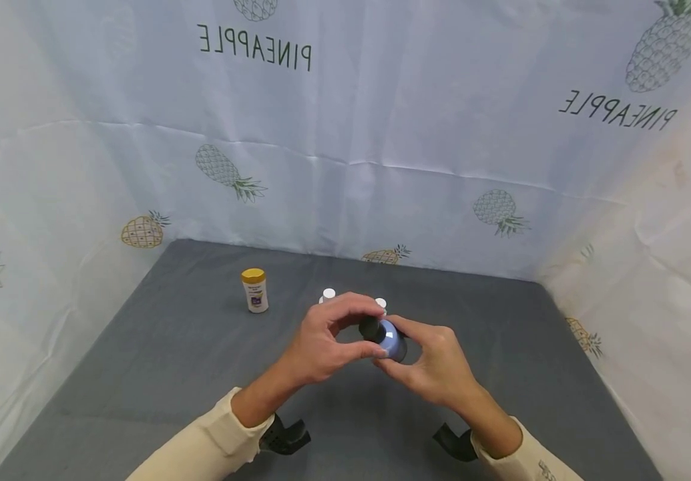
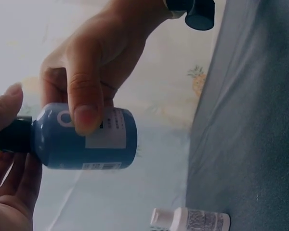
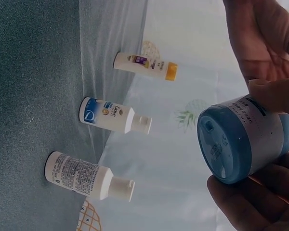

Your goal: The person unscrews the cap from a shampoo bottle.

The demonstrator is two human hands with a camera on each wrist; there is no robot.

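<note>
Blue bottle [image 1: 392, 342] is held above the worktop's [image 1: 159, 347] middle, right hand [image 1: 435, 367] gripping its body, left hand [image 1: 321, 344] pinching the black cap [image 1: 370, 328], apparently not yet unscrewed.

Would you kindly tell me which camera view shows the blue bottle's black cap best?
The left wrist view: the black cap shows side-on at the blue bottle's neck, touched by the left hand. The head view shows it small between both hands. The right wrist view shows only the bottle's base; the cap is hidden.
</note>
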